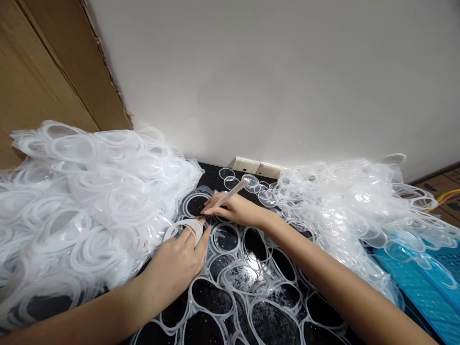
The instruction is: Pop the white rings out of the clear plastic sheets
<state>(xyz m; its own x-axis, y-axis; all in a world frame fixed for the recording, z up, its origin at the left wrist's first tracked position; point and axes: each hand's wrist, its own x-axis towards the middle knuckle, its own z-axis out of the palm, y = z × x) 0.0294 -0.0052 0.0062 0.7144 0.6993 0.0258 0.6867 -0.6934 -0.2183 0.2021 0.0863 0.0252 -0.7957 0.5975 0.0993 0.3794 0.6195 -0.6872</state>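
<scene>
My right hand (224, 206) is closed around a slim pen-like tool (233, 191) with a pale shaft. The tool slants down to the left, and its tip is hidden by the fingers. Close beside it, my left hand (183, 254) reaches forward with its fingertips low on the material. Several thin white plastic rings (192, 226) are looped across the left fingers. Under both hands lies a sheet of clear plastic with ring outlines (247, 280) on a black speckled surface (212, 175). A round ring outline (196, 203) lies just left of the right fingertips.
Heaps of translucent ringed plastic rise at the left (108, 201) and the right (334, 206). Behind are a white wall (287, 86), sockets (257, 166) and small clear discs (268, 197). A blue basket (413, 287) stands right; brown cardboard (50, 62) is upper left.
</scene>
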